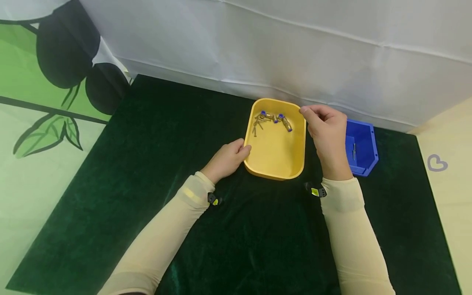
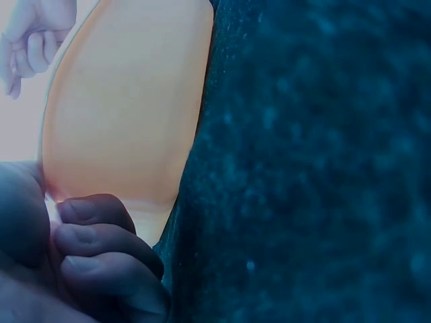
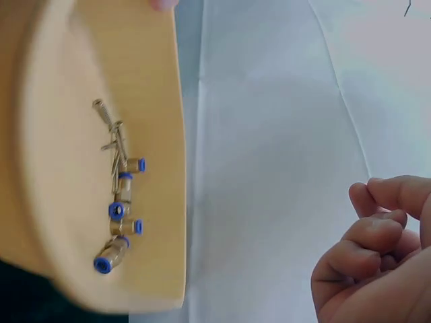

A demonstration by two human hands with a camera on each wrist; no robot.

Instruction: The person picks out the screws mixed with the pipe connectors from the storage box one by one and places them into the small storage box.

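Observation:
My left hand (image 1: 225, 160) grips the left side of a yellow plastic bin (image 1: 274, 157), thumb over the rim and, in the left wrist view, curled fingers (image 2: 111, 249) against its outer wall. Brass push-in fittings with blue collars (image 3: 116, 210) and several small screws (image 3: 120, 141) are gathered toward the bin's far end. My right hand (image 1: 328, 131) is raised beside the far right corner of the bin. In the right wrist view this hand (image 3: 377, 262) stands apart from the bin, thumb and forefinger tips together, other fingers curled, nothing showing between them.
Just right of my right hand stands a blue open-front bin (image 1: 363, 143) with a few thin metal pins (image 1: 354, 151) in it. Dark green cloth (image 1: 177, 135) covers the table. A white sheet (image 1: 265, 49) hangs along the back edge.

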